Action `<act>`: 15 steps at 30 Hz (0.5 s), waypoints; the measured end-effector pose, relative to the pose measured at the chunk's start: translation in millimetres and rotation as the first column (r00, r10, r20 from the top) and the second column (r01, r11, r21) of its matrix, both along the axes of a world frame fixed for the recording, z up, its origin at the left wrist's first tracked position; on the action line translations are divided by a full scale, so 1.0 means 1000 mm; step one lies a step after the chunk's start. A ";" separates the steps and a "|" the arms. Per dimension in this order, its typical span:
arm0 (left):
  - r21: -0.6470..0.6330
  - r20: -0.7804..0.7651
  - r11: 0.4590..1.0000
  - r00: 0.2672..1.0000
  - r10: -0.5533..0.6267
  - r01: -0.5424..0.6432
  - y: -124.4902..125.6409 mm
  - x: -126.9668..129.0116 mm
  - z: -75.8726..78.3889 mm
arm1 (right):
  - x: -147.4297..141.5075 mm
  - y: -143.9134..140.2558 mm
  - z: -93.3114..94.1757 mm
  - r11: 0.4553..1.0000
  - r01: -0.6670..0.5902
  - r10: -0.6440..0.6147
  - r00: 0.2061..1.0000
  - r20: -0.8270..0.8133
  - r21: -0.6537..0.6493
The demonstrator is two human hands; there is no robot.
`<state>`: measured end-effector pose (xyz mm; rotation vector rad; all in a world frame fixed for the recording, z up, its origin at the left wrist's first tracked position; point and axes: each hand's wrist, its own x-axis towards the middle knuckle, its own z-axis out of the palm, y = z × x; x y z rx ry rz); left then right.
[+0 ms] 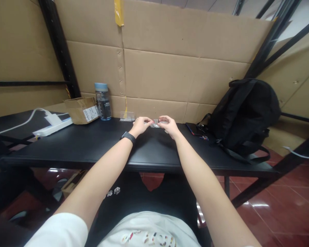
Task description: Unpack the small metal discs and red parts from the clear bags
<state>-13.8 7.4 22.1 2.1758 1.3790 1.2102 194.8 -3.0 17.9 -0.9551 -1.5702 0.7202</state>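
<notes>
Over the far part of the black table (pixel 98 142), my left hand (pixel 142 125) and my right hand (pixel 170 127) face each other, close together. Between their fingertips is a small, shiny, see-through plastic piece (pixel 155 124), perhaps a little bag; its details are too small to tell. The thumb and forefinger of my left hand are pinched at its left edge, where a tiny red spot shows. Curled fingers of my right hand meet its right side. Left of my left hand, a clear plastic holder (pixel 127 116) stands against the cardboard wall.
At the left are a white power strip (pixel 54 127) with a plugged-in charger, an open cardboard box (pixel 79 111) and a water bottle (pixel 103 103). A black backpack (pixel 244 116) sits at the right, with a dark flat item (pixel 192 129) beside it. Cardboard (pixel 159 75) closes off the back.
</notes>
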 end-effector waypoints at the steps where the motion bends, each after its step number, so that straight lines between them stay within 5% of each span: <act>1: 0.007 0.004 1.000 1.000 -0.013 0.013 0.001 0.000 0.000 | -0.001 0.000 0.000 1.000 -0.016 0.016 1.000 -0.016 0.006; 8: 0.086 -0.003 0.996 1.000 0.008 -0.008 0.007 0.007 -0.002 | -0.020 -0.009 0.004 0.983 -0.181 0.184 0.977 -0.110 0.038; 15: 0.119 -0.034 0.992 0.999 0.038 -0.034 0.002 0.008 0.001 | -0.022 -0.007 0.003 0.981 -0.183 0.191 0.972 -0.134 0.067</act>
